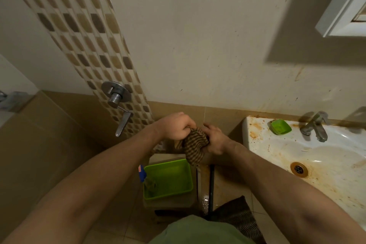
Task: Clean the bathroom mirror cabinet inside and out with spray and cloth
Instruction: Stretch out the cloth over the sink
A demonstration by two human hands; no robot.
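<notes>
1. Both my hands were closed on the brown-and-black striped cloth (pixel 195 144). My left hand (pixel 176 127) pinched the top of the bunch and my right hand (pixel 215 140) was wrapped round its side, with a tail of fabric hanging below. Looked like wringing or refolding; honestly couldn't say which.
2. The white-framed mirror cabinet (pixel 340 6) was up at the top right, well apart from the cloth, with only its corner in view. So I'd guess no wiping was happening at this point.
3. Biggest risk, I reckon: the cloth hung over the far corner of the green rectangular plastic tub (pixel 190 174), not over its middle. If it was wet, a hard twist could send drips onto the tiled floor (pixel 122 224) — slippy underfoot. A soggy cloth would probably streak the glass too.
4. The stained white ceramic sink (pixel 277 144) sat just to the right. Brushing the cloth on those rusty marks would carry grime up to the cabinet.
5. Containers: the tub held a dark greenish lump (pixel 149 184) in its near-left corner, and I couldn't tell what it was. A blue-labelled thing (pixel 141 171) sat at the tub's left rim — maybe the spray, not sure.
6. A small green soap dish (pixel 281 127) was on the sink ledge near the metal tap (pixel 315 127). Whatever was in it was too small to make out.
</notes>
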